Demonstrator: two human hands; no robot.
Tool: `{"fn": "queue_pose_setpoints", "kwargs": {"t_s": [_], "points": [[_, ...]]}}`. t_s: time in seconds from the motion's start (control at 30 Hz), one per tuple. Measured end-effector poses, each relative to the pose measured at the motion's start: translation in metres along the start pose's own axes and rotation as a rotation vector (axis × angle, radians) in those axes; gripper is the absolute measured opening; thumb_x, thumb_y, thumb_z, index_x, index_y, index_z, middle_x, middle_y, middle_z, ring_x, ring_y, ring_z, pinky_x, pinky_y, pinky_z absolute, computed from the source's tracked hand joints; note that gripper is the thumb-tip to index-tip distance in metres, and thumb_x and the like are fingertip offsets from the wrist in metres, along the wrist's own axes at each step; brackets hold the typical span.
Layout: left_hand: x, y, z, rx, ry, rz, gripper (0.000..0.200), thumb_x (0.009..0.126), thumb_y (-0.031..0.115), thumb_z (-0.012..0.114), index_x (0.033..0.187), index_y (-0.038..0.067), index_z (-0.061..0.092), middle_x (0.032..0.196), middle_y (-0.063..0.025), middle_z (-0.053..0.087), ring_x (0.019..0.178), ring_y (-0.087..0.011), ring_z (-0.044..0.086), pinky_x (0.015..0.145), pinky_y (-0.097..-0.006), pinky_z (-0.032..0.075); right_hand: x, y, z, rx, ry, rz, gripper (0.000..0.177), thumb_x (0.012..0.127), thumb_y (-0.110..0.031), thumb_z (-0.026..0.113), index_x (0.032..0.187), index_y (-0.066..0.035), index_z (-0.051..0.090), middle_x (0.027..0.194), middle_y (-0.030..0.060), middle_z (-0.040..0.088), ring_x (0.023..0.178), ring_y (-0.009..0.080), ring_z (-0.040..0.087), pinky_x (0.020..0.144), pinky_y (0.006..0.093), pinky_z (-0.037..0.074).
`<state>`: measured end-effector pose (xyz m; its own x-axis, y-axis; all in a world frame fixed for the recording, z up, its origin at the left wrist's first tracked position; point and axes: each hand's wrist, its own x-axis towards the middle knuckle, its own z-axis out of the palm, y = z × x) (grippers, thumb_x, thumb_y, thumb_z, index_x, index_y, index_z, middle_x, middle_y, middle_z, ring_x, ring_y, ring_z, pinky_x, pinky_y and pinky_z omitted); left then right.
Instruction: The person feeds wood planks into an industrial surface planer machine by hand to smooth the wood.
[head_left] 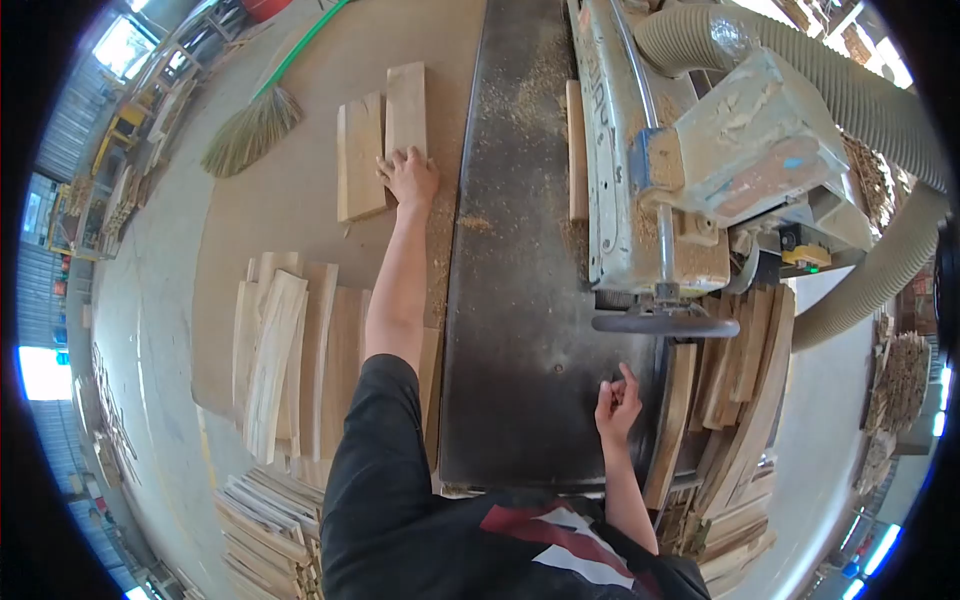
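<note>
My left hand (pixel 411 179) rests on the near end of a flat wooden board (pixel 406 105), its fingers spread slightly over the wood. Beside that board, to the left, lies a second board (pixel 360 160) on the brown tabletop (pixel 300 210). Over the dark machine table (pixel 520 400), my right hand (pixel 619 405) is raised with nothing visible in it, the index finger extended and the other fingers partly curled. A handwheel (pixel 665 325) of the machine is just above my right hand in the view.
Stacked boards (pixel 320 350) lie at left; more planks (pixel 740 370) stand right of the machine table. The dusty machine (pixel 650 180) has a ribbed hose (pixel 850 80). A straw broom (pixel 255 130) with a green handle lies at upper left. Sawdust dots the dark surface.
</note>
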<state>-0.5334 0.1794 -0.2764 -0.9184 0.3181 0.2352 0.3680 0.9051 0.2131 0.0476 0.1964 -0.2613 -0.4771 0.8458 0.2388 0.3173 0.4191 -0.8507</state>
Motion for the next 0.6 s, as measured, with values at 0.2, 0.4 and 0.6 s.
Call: {"fn": "queue_pose_setpoints", "kwargs": {"t_s": [0.2,0.4,0.6], "points": [[-0.080,0.006,-0.071,-0.133,-0.214,-0.008,0.056,0.081,0.035,0.079,0.132,0.015,0.064,0.135,-0.0277,0.050,0.137,-0.0538,0.041,0.108,-0.0651,0.040,0.003,-0.008,-0.003,-0.011,-0.008,-0.022,0.042,0.099,-0.021,0.068,0.135,-0.001,0.060,0.064,0.0004,0.053,0.052,0.0076,0.047,0.051,0.0248,0.039],[-0.271,0.004,-0.124,-0.557,-0.177,0.051,0.077,0.067,0.026,0.086,0.139,0.016,0.061,0.149,-0.0363,0.036,0.135,-0.0551,0.038,0.111,-0.0616,0.039,0.002,-0.005,-0.005,0.038,0.007,-0.024,0.043,0.101,-0.030,0.068,0.133,-0.002,0.062,0.065,0.0026,0.058,0.056,0.0116,0.054,0.056,0.0283,0.045],[-0.463,0.015,-0.178,-0.491,-0.140,0.397,0.083,0.059,0.032,0.096,0.135,0.019,0.067,0.152,-0.0353,0.042,0.129,-0.0484,0.046,0.107,-0.0565,0.038,-0.009,-0.021,-0.026,-0.122,-0.204,0.245,0.039,0.100,-0.039,0.066,0.103,-0.001,0.076,0.070,0.0120,0.067,0.065,0.0251,0.065,0.065,0.0377,0.052]]}}
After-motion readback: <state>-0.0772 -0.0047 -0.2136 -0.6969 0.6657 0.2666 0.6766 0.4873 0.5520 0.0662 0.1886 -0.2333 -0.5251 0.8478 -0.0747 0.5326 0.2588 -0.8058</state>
